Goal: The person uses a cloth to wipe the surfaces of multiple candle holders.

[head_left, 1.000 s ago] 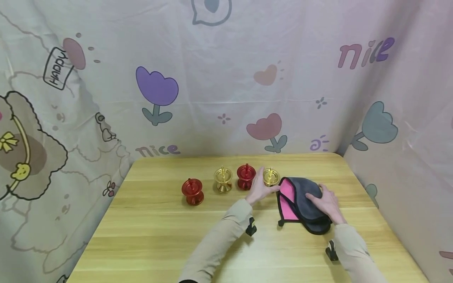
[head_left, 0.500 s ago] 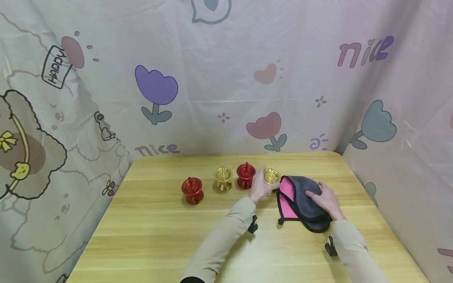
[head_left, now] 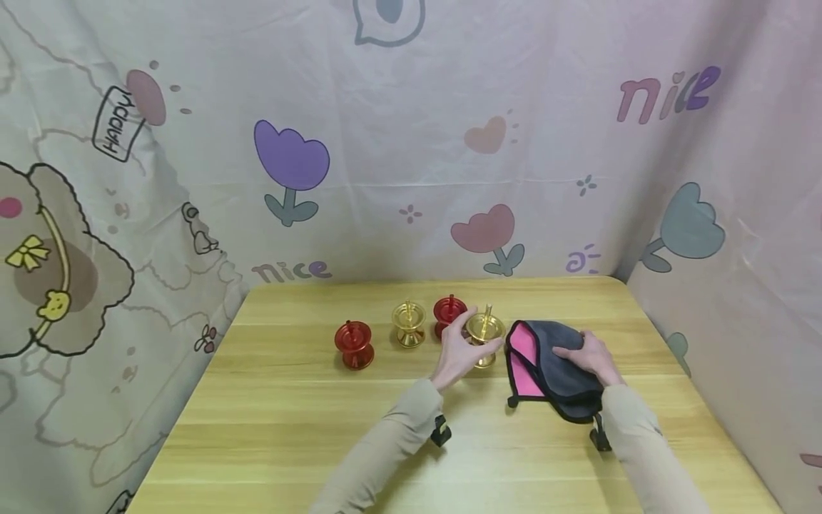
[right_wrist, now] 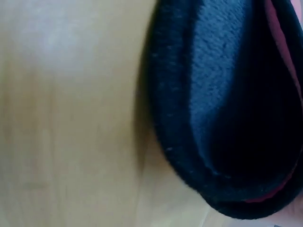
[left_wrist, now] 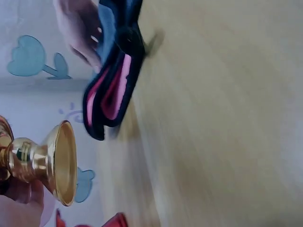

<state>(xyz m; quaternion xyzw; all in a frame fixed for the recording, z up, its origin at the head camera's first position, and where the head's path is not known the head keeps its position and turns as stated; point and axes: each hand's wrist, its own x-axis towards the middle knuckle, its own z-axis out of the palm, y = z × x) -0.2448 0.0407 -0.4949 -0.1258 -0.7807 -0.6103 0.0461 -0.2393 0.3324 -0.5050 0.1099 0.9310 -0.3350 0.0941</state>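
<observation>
While gold stand (head_left: 484, 330) is pinched near-upright between parted thumb and fingers of left hand (head_left: 457, 355), grey pouch (head_left: 557, 375) alongside at right is gripped by right hand (head_left: 594, 357), pink opening (head_left: 523, 344) facing stand.

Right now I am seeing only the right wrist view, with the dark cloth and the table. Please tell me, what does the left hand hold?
Observer: The left hand holds a gold cup.
Operator: Is this cup off the table?
Observer: It seems so; the left wrist view shows its hollow underside.
Operator: Which other cups stand there?
Observer: Three: a left red cup, a right red cup and, between them, a second gold cup.
</observation>
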